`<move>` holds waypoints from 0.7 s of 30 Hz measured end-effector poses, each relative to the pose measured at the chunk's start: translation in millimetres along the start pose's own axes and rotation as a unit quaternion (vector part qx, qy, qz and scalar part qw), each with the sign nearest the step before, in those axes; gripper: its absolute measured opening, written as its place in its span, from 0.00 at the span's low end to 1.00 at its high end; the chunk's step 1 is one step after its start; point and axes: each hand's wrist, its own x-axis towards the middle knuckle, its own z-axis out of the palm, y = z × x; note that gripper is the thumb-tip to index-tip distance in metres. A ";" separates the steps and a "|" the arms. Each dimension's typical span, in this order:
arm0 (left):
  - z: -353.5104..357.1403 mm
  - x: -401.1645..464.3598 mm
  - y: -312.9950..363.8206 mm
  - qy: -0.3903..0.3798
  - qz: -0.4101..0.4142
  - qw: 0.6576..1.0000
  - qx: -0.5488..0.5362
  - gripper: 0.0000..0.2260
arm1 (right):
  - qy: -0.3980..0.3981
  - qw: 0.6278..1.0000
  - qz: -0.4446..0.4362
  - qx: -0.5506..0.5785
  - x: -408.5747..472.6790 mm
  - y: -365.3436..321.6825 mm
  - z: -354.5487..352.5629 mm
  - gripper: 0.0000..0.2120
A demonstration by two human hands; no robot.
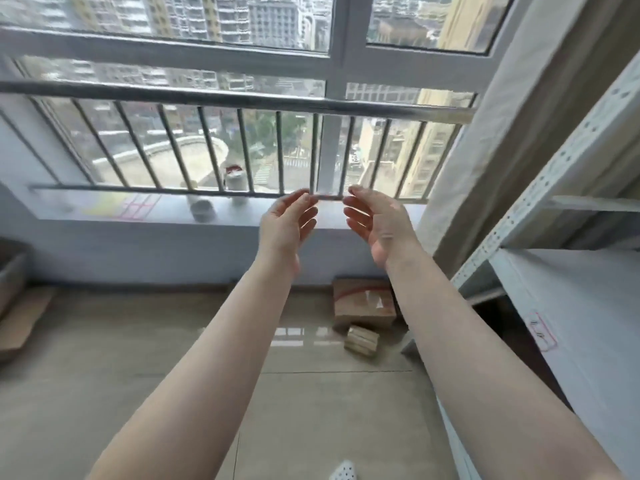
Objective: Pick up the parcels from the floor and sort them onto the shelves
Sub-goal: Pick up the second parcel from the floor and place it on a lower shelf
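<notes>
**Empty hands raised, parcels on the floor by the shelf**

Both bare forearms reach forward over the tiled floor (138,375). The left hand (287,225) and right hand (375,225) hang side by side, palms facing each other, fingers (306,202) loosely spread and holding nothing. Beyond and below them, a small parcel (361,341) lies on the floor just in front of a larger cardboard parcel (363,303), which sits against the wall near the foot of the white shelf (568,306) on the right. Farther back, a barred window (214,143) runs above a sill carrying a white can (235,183).
</notes>
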 end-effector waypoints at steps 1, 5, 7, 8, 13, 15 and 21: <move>-22.1 -6.1 5.5 0.016 0.005 1.000 0.002 0.04 | -0.012 1.000 0.006 -0.006 -6.6 13.0 17.2 0.06; -111.7 -42.1 28.1 0.069 0.018 0.997 0.010 0.04 | -0.052 0.997 0.031 -0.039 -45.6 66.6 82.3 0.08; -158.2 -63.2 38.7 0.092 0.021 0.996 0.012 0.04 | -0.065 0.996 0.048 -0.047 -71.0 94.0 111.0 0.06; -182.4 -73.8 43.5 0.101 0.019 0.995 0.012 0.04 | -0.070 0.995 0.058 -0.051 -84.6 108.2 124.3 0.04; -294.1 -129.9 50.9 0.169 -0.003 0.986 0.008 0.04 | -0.108 0.982 0.124 -0.097 -149.3 181.2 179.2 0.02; -330.6 -151.5 48.7 0.207 -0.013 0.978 0.008 0.05 | -0.126 0.973 0.157 -0.110 -171.5 208.6 196.5 0.02; -414.1 -202.4 32.4 0.301 -0.034 0.953 -0.021 0.06 | -0.184 0.941 0.229 -0.169 -212.1 277.1 234.2 0.02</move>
